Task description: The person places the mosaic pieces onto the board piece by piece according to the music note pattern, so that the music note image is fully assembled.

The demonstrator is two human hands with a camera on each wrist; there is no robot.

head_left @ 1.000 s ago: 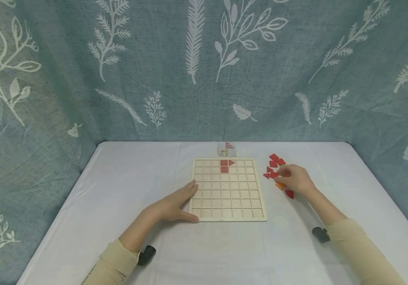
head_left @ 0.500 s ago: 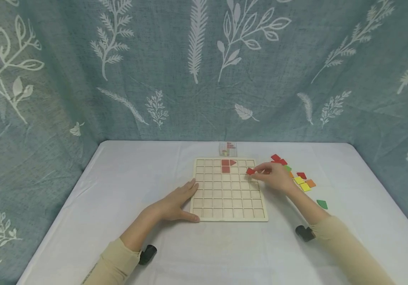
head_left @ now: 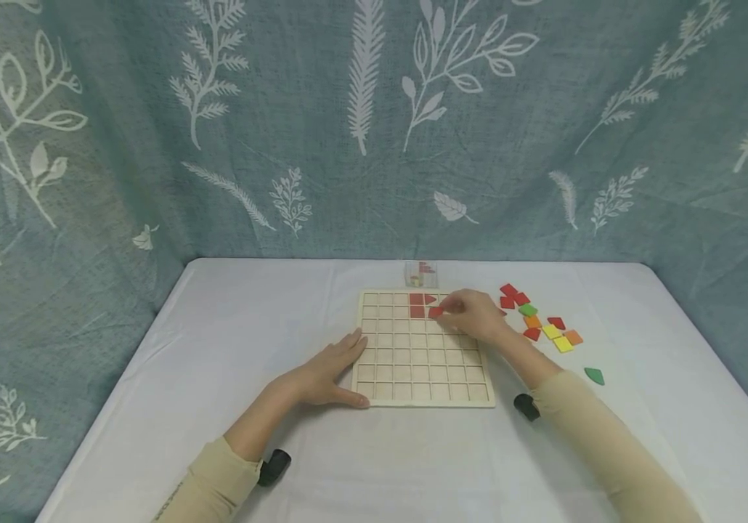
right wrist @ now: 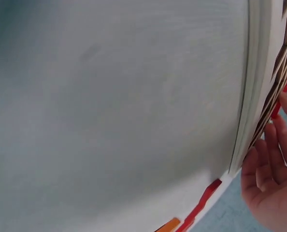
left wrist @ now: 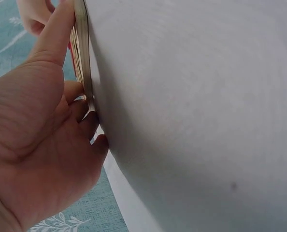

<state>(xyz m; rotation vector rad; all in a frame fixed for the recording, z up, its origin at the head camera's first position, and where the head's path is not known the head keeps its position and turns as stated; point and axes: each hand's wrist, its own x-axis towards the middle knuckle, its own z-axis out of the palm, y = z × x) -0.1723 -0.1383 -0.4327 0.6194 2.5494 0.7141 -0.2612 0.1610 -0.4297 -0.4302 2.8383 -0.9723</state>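
A pale wooden grid board point(head_left: 413, 396) lies on the white table, with two red square tiles point(head_left: 417, 312) and a red triangular tile point(head_left: 430, 298) in its top rows. My left hand point(head_left: 324, 372) rests against the board's left side, thumb at the near left corner and fingers extended along the edge. My right hand point(head_left: 472, 316) reaches over the upper right of the board. Its thumb and fingertips pinch a red tile point(head_left: 436, 312) just right of the lower red square. In the right wrist view, that red tile point(right wrist: 276, 110) shows at the fingertips above the grid; its exact shape is partly hidden.
Right of the board lie loose tiles: several red ones point(head_left: 508, 289), yellow point(head_left: 563, 344), orange point(head_left: 573, 337) and green point(head_left: 594, 375). A small clear holder point(head_left: 421, 274) with a coloured pattern stands behind the board. A patterned blue-green curtain point(head_left: 322, 211) hangs beyond the table's back edge.
My right hand has left the loose tiles with a red tile and moved left over the board, beside the lower red square. The left hand stays at the board's edge.
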